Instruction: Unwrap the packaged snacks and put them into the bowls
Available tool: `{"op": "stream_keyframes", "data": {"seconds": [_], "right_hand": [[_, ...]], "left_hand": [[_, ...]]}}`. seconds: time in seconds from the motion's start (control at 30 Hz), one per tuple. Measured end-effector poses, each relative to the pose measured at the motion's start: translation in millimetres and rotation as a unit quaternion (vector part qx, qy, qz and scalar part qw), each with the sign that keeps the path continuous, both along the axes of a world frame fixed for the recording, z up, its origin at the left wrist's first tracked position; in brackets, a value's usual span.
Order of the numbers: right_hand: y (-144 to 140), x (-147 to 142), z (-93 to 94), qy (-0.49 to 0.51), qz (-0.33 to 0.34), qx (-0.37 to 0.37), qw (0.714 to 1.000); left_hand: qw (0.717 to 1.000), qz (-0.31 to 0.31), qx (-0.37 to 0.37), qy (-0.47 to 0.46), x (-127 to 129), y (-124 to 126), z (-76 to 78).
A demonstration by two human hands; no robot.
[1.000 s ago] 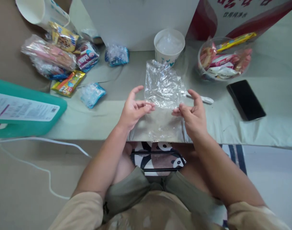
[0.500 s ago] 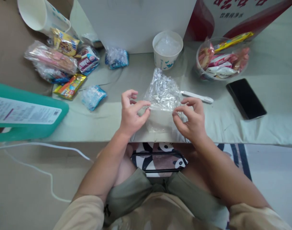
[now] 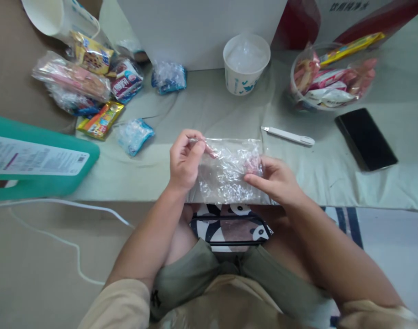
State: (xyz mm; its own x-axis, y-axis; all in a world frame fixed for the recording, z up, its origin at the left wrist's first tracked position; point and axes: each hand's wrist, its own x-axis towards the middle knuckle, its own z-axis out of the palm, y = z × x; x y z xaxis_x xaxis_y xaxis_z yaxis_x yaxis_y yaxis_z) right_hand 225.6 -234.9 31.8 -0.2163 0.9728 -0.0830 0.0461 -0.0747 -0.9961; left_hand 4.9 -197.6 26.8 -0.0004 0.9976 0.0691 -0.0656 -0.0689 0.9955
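Observation:
A clear plastic bag, crinkled and see-through, is stretched flat between my hands at the table's front edge. My left hand pinches its upper left corner between thumb and fingers. On the right side, my right hand grips the bag with the thumb on top and the fingers behind, seen through the film. Just beyond the right hand lies a white utility knife. A paper cup with crumpled clear plastic in it stands further back.
Wrapped snacks and small blue packets lie at left, near a green jug. A clear tub of snacks and a black phone are at right. A large white box stands behind.
The bag's crinkled part, upright beyond my hands before, is now folded down toward me. My right hand has turned and moved down along the bag's side; my left still pinches it.

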Motion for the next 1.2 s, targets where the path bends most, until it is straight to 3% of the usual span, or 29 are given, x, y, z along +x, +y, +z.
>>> {"op": "stream_keyframes", "data": {"seconds": [0.07, 0.2, 0.27, 0.4, 0.5, 0.6, 0.77, 0.9, 1.1, 1.2], "right_hand": [[0, 0, -4.9, 0.018, -0.029, -0.011, 0.999], [3, -3, -14.8, 0.091, -0.135, -0.052, 0.985], [7, -4, -18.1, 0.085, -0.163, -0.070, 0.980], [12, -2, -19.3, 0.027, -0.155, -0.071, 0.985], [13, 1, -16.9, 0.008, -0.129, -0.056, 0.990], [14, 5, -15.1, 0.007, -0.115, -0.035, 0.993], [15, 13, -16.9, 0.074, -0.132, -0.026, 0.988], [15, 20, -13.4, 0.121, -0.103, -0.032, 0.987], [15, 21, -12.7, -0.021, -0.123, -0.032, 0.992], [16, 15, -19.0, 0.008, -0.133, -0.054, 0.990]], "left_hand": [[0.998, -0.032, -0.048, -0.019, -1, 6, -0.5], [0.976, -0.161, -0.147, -0.007, 3, 14, -5.0], [0.970, -0.172, -0.174, 0.000, 8, 17, -8.2], [0.974, -0.123, -0.180, -0.058, 13, 23, -10.2], [0.951, -0.173, -0.238, -0.092, 12, 25, -6.9], [0.932, -0.226, -0.277, -0.050, 9, 26, -4.6], [0.941, -0.215, -0.248, -0.081, 4, 28, -4.2], [0.934, -0.236, -0.247, -0.109, 1, 32, -1.5], [0.959, -0.224, -0.169, 0.031, 4, 31, -5.8], [0.975, -0.175, -0.127, 0.046, 5, 35, -16.7]]}}
